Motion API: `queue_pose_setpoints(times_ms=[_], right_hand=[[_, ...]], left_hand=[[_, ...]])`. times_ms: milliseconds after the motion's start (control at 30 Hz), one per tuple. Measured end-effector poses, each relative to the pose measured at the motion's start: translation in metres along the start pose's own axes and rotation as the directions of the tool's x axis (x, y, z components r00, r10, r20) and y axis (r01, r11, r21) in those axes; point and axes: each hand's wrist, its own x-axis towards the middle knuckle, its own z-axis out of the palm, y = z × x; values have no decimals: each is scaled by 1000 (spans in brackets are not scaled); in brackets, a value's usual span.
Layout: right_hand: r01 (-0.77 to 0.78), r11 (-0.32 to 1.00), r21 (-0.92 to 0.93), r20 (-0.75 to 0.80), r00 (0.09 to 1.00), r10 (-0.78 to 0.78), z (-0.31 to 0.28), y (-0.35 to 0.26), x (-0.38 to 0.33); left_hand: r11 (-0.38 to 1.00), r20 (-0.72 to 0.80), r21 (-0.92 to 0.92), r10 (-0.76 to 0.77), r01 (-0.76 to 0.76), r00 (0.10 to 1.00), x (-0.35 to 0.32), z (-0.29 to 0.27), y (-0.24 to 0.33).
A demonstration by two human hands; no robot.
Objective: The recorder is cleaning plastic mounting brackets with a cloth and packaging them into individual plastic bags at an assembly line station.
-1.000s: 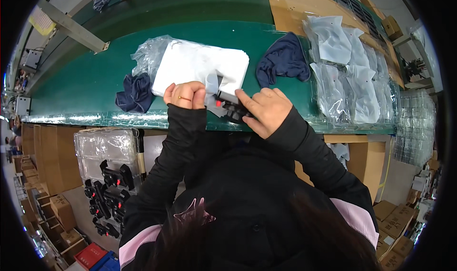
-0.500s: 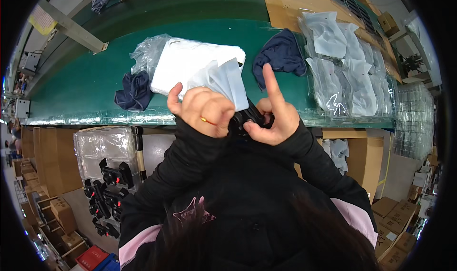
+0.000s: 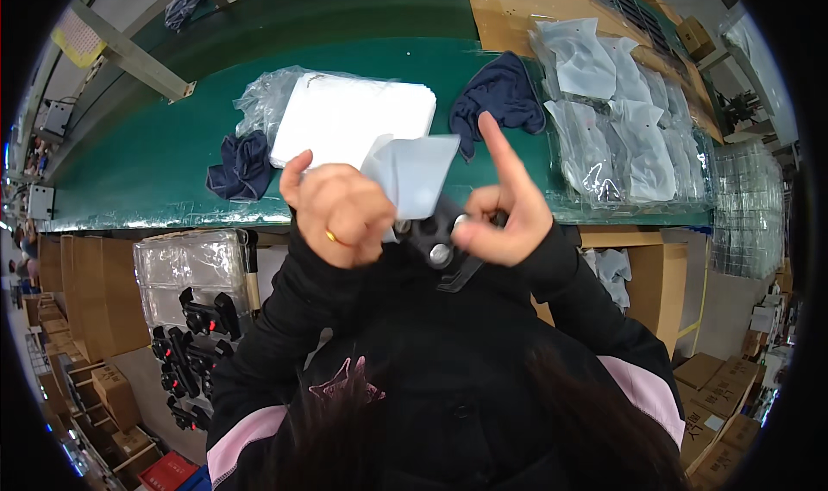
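Observation:
My left hand point(image 3: 338, 217), a ring on one finger, is closed on a frosted plastic bag point(image 3: 419, 174) that stands up in front of the stack. My right hand point(image 3: 515, 217) pinches a black plastic device point(image 3: 429, 231) with round silvery parts between thumb and bent fingers, its index finger pointing up. The device lies just under the bag's lower edge; I cannot tell whether any of it is inside. Behind my hands lies a stack of white bags point(image 3: 349, 116) on the green table point(image 3: 155, 176).
Dark blue cloths point(image 3: 498, 99) lie either side of the stack. At the right, bagged items point(image 3: 642, 150) fill a clear tray. Below the table's left edge, black devices with red parts point(image 3: 207, 316) sit on clear trays point(image 3: 190, 262). A cardboard box point(image 3: 660, 288) stands below right.
The frosted bag has come away from the stack toward me with my left hand. The black device has tilted, showing its round silvery parts. My right hand keeps its pinch.

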Motion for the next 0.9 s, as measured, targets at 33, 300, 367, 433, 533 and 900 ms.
queue_pose_setpoints(times_ms=[33,300,367,433,533,900], right_hand=[[-64,969,237,-89,992,87,2,8,5],[151,893,-423,218,974,-62,7,-1,4],[282,780,-559,197,959,-206,5,4,0],[373,703,-605,312,924,-222,2,-2,3],[44,992,-115,-113,992,-58,7,21,-3],[187,921,-342,-580,730,-363,30,29,4]], left_hand=[[999,15,-20,39,-38,999,1,-1,1],[943,36,-162,-287,289,957,-2,20,-7],[830,139,-302,-448,469,883,-12,22,-22],[889,135,-359,-253,285,958,-12,27,-16],[987,157,-154,80,-56,984,-2,17,27],[979,-316,-29,-199,200,928,-3,67,11]])
